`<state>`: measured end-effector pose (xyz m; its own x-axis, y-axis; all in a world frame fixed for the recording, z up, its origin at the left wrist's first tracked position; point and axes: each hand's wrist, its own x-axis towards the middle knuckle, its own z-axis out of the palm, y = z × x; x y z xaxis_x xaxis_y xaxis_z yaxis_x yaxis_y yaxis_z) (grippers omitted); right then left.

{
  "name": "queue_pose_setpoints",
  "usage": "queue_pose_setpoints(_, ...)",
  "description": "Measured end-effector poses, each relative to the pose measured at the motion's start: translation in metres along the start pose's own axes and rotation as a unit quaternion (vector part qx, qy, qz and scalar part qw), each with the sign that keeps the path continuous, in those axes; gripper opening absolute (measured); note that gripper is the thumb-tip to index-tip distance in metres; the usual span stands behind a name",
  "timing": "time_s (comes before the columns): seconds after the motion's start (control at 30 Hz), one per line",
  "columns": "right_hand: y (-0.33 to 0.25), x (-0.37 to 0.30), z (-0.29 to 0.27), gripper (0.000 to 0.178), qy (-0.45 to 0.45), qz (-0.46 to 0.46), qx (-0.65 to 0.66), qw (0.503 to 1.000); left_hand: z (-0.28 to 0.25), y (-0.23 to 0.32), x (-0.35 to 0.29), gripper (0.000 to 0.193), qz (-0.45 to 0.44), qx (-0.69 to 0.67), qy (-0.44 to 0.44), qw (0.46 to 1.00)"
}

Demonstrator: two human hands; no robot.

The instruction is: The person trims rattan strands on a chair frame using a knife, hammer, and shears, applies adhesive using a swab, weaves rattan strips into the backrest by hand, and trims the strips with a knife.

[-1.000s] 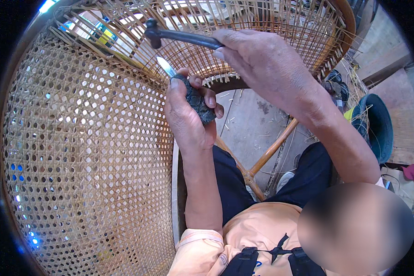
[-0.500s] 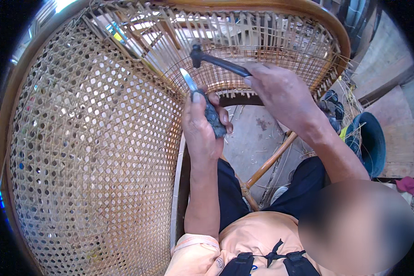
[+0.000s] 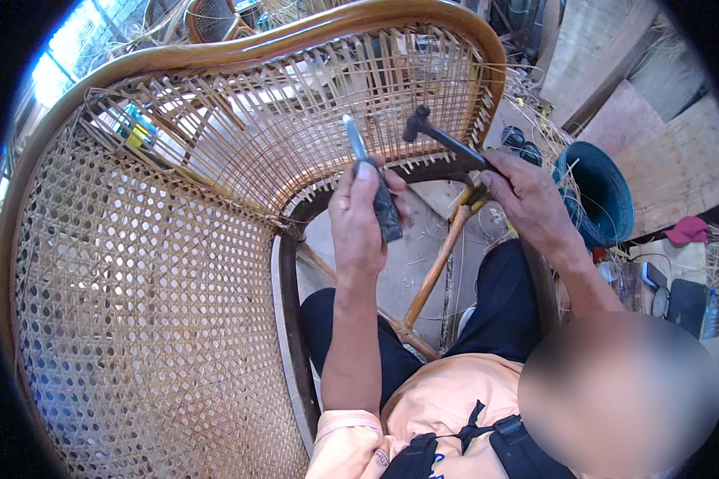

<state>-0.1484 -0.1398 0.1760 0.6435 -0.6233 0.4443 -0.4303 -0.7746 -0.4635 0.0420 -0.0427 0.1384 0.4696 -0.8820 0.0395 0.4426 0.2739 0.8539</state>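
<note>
My left hand (image 3: 355, 219) is closed round the dark, wrapped-looking handle of a knife (image 3: 386, 209), its short bright blade pointing up and away from me. In my right hand (image 3: 531, 199) is a small dark hammer (image 3: 453, 145), gripped by the handle, with its head up and to the left. The hammer head is to the right of the blade, apart from it. Both tools are held in front of a large rattan chair frame (image 3: 284, 53). Close-woven cane (image 3: 152, 303) fills its left side; more open strips (image 3: 327, 112) cross the far side.
Bamboo-like poles (image 3: 435, 271) join between my legs. A teal bucket (image 3: 595, 195) with strands in it stands at the right, near wooden boards (image 3: 671, 176). A pink cap (image 3: 685, 231), a bottle (image 3: 710, 314) and loose cane strands lie at the right.
The whole view has shifted, bringing more of the right-hand floor into sight. My right hand and the hammer have moved right, farther from the knife. Both hands keep their tools.
</note>
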Motion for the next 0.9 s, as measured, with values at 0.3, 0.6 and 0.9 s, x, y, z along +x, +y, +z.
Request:
queue_pose_setpoints(0.3, 0.023, -0.067, -0.056, 0.022, 0.060, 0.217, 0.060, 0.973, 0.009, -0.036, -0.015, 0.041, 0.002, -0.006, 0.079, 0.997)
queue_pose_setpoints(0.6, 0.100, -0.301, -0.124, 0.037, 0.128, 0.512, -0.247, 0.813, 0.024, -0.082, -0.011, 0.031, -0.030, -0.041, 0.010, 0.999)
queue_pose_setpoints(0.9, 0.207, -0.462, -0.137, 0.049, -0.033, 0.640, -0.381, 0.667, 0.076, -0.094, -0.029, 0.023, -0.054, 0.164, -0.027, 0.985)
